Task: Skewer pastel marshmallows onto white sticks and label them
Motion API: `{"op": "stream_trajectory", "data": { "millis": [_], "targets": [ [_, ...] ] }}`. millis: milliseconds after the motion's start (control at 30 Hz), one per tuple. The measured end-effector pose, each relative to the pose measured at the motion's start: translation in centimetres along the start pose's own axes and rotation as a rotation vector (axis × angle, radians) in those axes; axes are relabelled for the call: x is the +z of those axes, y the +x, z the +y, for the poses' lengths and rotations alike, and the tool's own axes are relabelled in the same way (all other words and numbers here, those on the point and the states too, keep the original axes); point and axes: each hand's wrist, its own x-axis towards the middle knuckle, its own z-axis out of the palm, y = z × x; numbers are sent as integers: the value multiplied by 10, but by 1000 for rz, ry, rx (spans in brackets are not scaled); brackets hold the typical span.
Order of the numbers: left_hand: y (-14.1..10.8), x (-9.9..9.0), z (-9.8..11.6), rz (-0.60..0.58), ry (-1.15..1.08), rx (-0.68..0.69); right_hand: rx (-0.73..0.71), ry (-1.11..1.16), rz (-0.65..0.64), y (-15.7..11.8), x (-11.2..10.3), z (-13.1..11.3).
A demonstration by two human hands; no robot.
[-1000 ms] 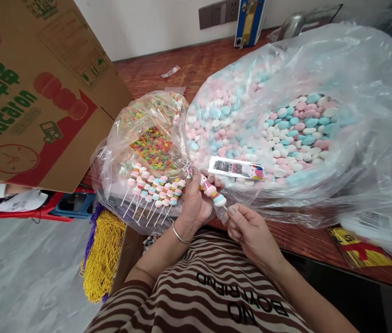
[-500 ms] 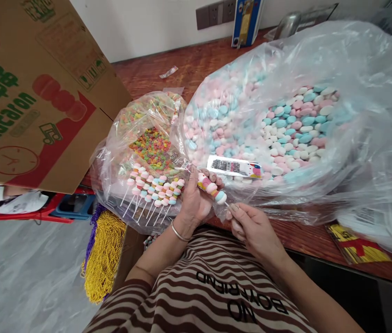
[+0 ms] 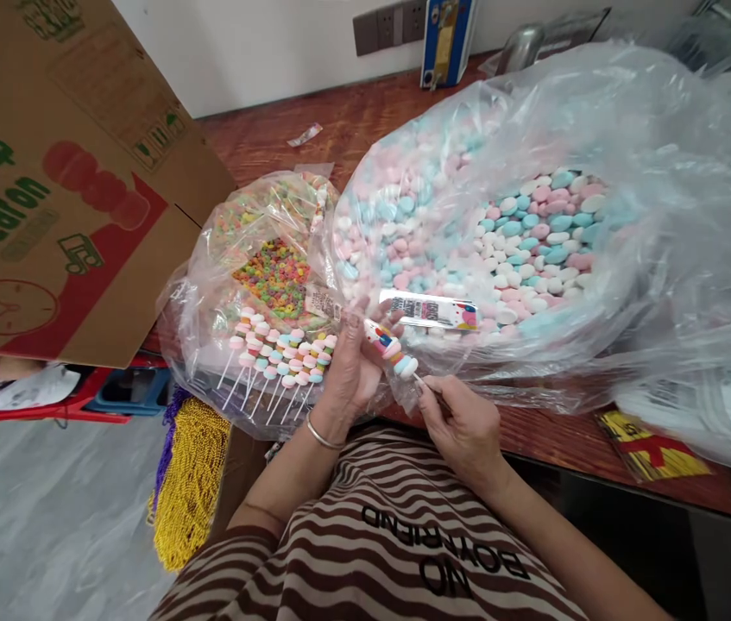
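My left hand [image 3: 353,366] is closed round a small clear printed wrapper [image 3: 374,335]. Partly inside that wrapper is a candy skewer [image 3: 406,366] with pastel pieces on a white stick, its lowest pieces showing below the print. My right hand [image 3: 462,427] pinches the stick just under the candy. Left of my left hand, several finished-looking candy skewers [image 3: 287,354] lie side by side, sticks toward me. A stack of flat printed wrappers [image 3: 430,310] rests on plastic just beyond my hands.
A clear bag of colourful ring-shaped pieces [image 3: 274,276] stands behind the skewers. To the right spreads a big plastic bag of pastel candies [image 3: 539,233]. A cardboard box [image 3: 80,190] is at left, with gold bead strands [image 3: 190,483] below. Wall sockets [image 3: 391,28] are at the back.
The skewer sits a little deeper in the wrapper. My right hand has moved slightly left and turned, its fingers more curled round the stick. The whole view has shifted a little.
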Motion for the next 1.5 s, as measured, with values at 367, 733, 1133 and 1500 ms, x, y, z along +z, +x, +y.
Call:
{"op": "stream_trajectory", "data": {
  "millis": [367,733,1133,1500],
  "targets": [
    [-6,20,-14,77,-75,12,-215,-192,18,5,4,-6],
    [3,-2,-3,-42,-142,-56,718,915,-201,12,-5,-5],
    [-18,14,-30,-71,-38,-108,424,486,-122,16,2,-9],
    [8,19,8,55,-64,76,61,-5,6,2,5,-2]
  ]
}}
